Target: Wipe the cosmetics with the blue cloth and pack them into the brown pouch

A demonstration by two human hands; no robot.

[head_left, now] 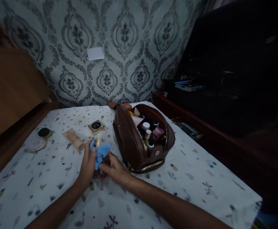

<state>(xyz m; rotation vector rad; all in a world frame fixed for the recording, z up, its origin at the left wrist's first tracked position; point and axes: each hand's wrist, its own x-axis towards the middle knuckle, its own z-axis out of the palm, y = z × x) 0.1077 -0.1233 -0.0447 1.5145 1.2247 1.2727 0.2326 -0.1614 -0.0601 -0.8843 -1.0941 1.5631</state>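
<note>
My left hand (88,165) is closed round a blue cloth (101,152) just above the patterned tablecloth (188,178). A small gold-coloured item (97,142) shows at the cloth's top edge, partly wrapped and hard to name. My right hand (113,168) meets the left under the cloth, its fingers curled on something I cannot make out. Just right of both hands stands an open brown leather cosmetic bag (129,140) filled with several small bottles and jars.
A beige tube (73,139), a square gold compact (96,126), a round dark compact (44,132) and a pale round dish (35,145) lie on the table's left part. A wooden headboard (10,86) stands left; a dark wooden cabinet (220,127) stands right.
</note>
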